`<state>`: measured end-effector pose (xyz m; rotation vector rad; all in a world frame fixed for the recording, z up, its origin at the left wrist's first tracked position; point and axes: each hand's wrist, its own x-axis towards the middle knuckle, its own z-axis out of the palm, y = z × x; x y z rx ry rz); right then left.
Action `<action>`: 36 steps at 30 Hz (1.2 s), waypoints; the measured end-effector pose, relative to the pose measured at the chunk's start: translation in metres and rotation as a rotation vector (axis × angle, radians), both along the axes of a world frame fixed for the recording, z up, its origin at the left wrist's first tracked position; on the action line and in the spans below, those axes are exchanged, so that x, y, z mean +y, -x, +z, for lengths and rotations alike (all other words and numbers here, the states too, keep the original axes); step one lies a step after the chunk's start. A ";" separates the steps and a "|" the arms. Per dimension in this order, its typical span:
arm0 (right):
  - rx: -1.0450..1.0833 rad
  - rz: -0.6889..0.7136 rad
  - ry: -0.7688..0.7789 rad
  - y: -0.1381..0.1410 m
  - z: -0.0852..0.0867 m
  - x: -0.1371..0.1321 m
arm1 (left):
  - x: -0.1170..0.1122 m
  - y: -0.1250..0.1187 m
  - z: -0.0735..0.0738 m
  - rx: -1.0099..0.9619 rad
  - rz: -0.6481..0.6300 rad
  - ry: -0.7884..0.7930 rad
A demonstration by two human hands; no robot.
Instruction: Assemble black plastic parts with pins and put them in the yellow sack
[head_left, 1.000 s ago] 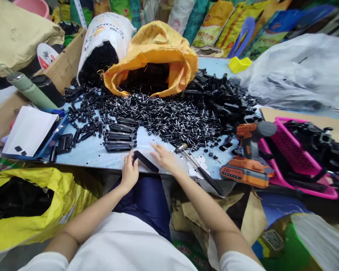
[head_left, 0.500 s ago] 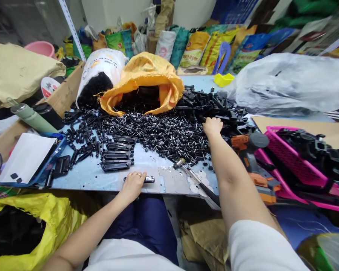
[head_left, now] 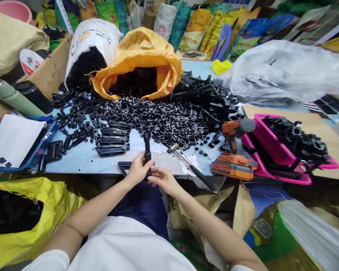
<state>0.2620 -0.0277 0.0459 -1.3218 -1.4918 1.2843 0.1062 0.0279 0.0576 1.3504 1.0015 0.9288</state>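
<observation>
My left hand (head_left: 138,170) and my right hand (head_left: 161,180) meet at the table's near edge, both closed on a long black plastic part (head_left: 147,148) that stands upright between them. Another flat black part (head_left: 123,165) lies on the table just left of my left hand. A short stack of similar black strips (head_left: 111,139) sits a little farther back. Behind it spreads a wide heap of small black pieces with metal pins (head_left: 164,116).
An orange cordless drill (head_left: 234,150) and a hammer (head_left: 190,165) lie right of my hands. A pink basket (head_left: 271,150) of black parts is at the right. An orange sack (head_left: 138,64) and a white sack (head_left: 87,49) lie open behind; a yellow bag (head_left: 31,203) is at lower left.
My right hand has come back from the pile of black parts at the far right to the near edge. Both hands now hold a black part upright; before, my left hand pressed a part flat.
</observation>
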 end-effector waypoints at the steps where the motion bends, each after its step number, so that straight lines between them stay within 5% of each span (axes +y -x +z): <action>1: -0.176 0.014 -0.122 0.005 0.003 -0.008 | -0.004 -0.001 0.002 0.013 0.012 0.045; 4: -0.678 0.097 -0.508 -0.004 0.016 -0.014 | -0.019 0.006 0.007 0.148 -0.249 0.159; 7: -0.926 0.458 -0.652 -0.025 0.016 -0.001 | -0.028 0.018 0.011 0.326 -0.600 0.028; 10: -1.080 0.628 -0.577 -0.038 0.002 0.013 | -0.017 0.028 0.006 0.613 -0.376 -0.361; 13: -1.197 0.534 -0.533 -0.042 -0.010 0.020 | 0.006 0.036 -0.008 0.870 -0.309 -0.563; 17: -1.265 0.494 -0.543 -0.038 -0.014 0.021 | 0.025 0.040 -0.022 0.985 -0.503 -0.593; 22: -1.262 0.435 -0.512 -0.036 -0.013 0.021 | 0.030 0.039 -0.025 0.957 -0.551 -0.594; 28: -1.255 0.377 -0.465 -0.037 -0.011 0.019 | 0.031 0.037 -0.023 0.991 -0.536 -0.571; 36: -1.259 0.277 -0.618 -0.029 0.013 0.015 | 0.025 0.044 -0.026 0.898 -0.447 -0.604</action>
